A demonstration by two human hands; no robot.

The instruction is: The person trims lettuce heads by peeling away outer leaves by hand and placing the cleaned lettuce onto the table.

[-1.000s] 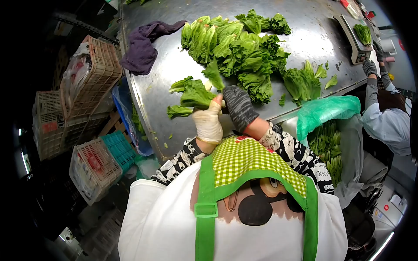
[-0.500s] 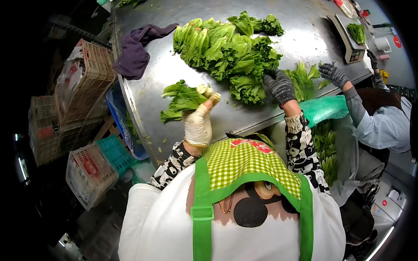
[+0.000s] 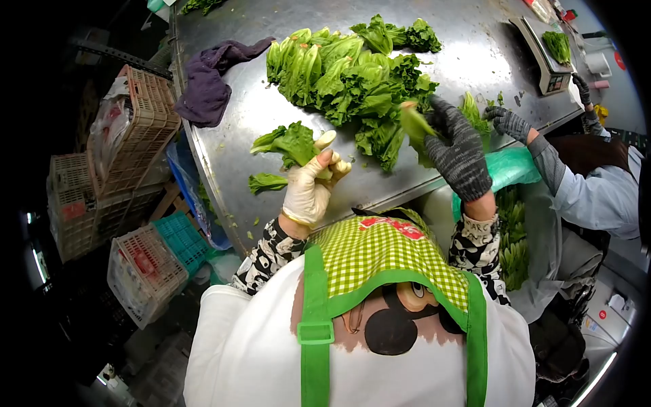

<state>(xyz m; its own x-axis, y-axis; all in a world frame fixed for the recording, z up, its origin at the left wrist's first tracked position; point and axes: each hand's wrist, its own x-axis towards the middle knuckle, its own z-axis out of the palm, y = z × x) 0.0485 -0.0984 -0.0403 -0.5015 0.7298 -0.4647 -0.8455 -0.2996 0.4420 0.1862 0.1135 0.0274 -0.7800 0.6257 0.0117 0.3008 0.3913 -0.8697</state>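
Note:
My left hand (image 3: 308,193), in a pale glove with bare thumb tip, is closed around a small lettuce (image 3: 291,142); its cut pale stem end points up and right. A separate-looking leaf (image 3: 266,182) lies just beside it on the table. My right hand (image 3: 462,152), in a dark grey knit glove, grips another lettuce (image 3: 415,125), its stem end toward the upper left and slightly blurred. Beyond both hands spreads a large pile of leafy lettuce (image 3: 339,74) on the metal table (image 3: 244,102).
A purple cloth (image 3: 207,85) lies at the table's left edge. Right stands a scale (image 3: 550,78) bearing greens. A co-worker's gloved hand (image 3: 508,123) is near more lettuce. A plastic-lined container (image 3: 542,271) of greens stands below the edge; crates (image 3: 146,122) are stacked left.
My right hand has come off the pile's right side, turned and lifted a lettuce toward me. My left hand has tilted its lettuce slightly. The co-worker's hand has shifted left and lower.

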